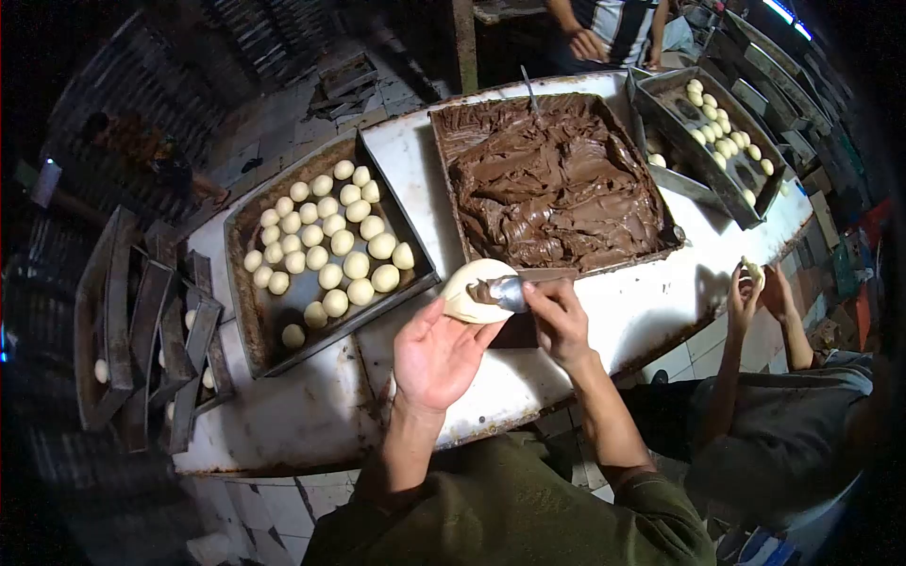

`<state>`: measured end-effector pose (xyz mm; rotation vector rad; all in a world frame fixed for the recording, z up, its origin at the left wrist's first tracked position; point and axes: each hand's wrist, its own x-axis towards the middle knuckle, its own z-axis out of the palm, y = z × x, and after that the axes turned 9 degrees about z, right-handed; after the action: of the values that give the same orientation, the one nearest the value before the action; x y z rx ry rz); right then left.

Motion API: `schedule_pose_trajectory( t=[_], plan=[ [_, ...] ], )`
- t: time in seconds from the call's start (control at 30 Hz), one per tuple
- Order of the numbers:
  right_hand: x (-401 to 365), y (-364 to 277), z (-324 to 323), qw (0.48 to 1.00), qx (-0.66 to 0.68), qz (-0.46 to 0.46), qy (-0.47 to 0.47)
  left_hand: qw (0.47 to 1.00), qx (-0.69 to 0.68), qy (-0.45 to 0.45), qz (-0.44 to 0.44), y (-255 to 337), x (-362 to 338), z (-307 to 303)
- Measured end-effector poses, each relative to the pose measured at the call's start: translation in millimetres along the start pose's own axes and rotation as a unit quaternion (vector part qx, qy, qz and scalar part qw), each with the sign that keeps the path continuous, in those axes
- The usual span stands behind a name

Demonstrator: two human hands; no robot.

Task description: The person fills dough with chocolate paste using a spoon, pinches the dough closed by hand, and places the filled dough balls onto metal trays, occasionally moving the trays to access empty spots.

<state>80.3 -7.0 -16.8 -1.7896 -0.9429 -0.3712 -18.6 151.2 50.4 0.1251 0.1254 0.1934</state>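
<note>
My left hand (429,363), palm up, supports a flattened round of pale dough (460,294) on its fingers. Pinched in my right hand (559,319) is a metal spoon (511,294), its bowl pressed against the dough. A brown smear of chocolate filling (482,291) lies on the dough beside the spoon. Just beyond my hands is a large square tray (453,203) full of thick chocolate paste (552,184), with a utensil handle (529,90) sticking out at its far side. To the left, a metal tray (247,325) carries many dough balls (316,236).
The white table (293,415) has worn, rusty edges. More trays stand stacked on the left (151,330), and one with dough balls (703,141) rests at the far right. At right, a co-worker's hands (758,288) hold dough; another person (613,33) stands across the table.
</note>
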Motion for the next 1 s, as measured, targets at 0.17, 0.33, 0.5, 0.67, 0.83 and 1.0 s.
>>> schedule_pose_trajectory(
  t=[0.17, 0.33, 0.5, 0.67, 0.83, 1.0],
  plan=[
    [-30, 46, -36, 0.967, -0.106, 0.2, 0.117, 0.994, 0.079, -0.073, 0.027, 28, -34, -4],
    [-82, 102, -34, 0.901, -0.301, 0.265, 0.163, 0.975, 0.17, -0.13, 0.064, 49, -82, -16],
    [-44, -62, 44, 0.966, -0.071, 0.185, 0.168, 0.976, 0.179, -0.055, 0.11, 55, -144, -56],
    [-62, -211, 132, 0.827, 0.28, 0.311, -0.374, 0.947, 0.292, 0.059, 0.118, 91, -236, -67],
    [-105, -315, 164, 0.915, 0.074, -0.189, -0.349, 0.914, 0.17, 0.23, 0.287, 125, -327, -118],
    [-119, -353, 195, 0.874, 0.045, -0.232, -0.425, 0.911, 0.159, 0.17, 0.341, 145, -404, -96]
  ],
)
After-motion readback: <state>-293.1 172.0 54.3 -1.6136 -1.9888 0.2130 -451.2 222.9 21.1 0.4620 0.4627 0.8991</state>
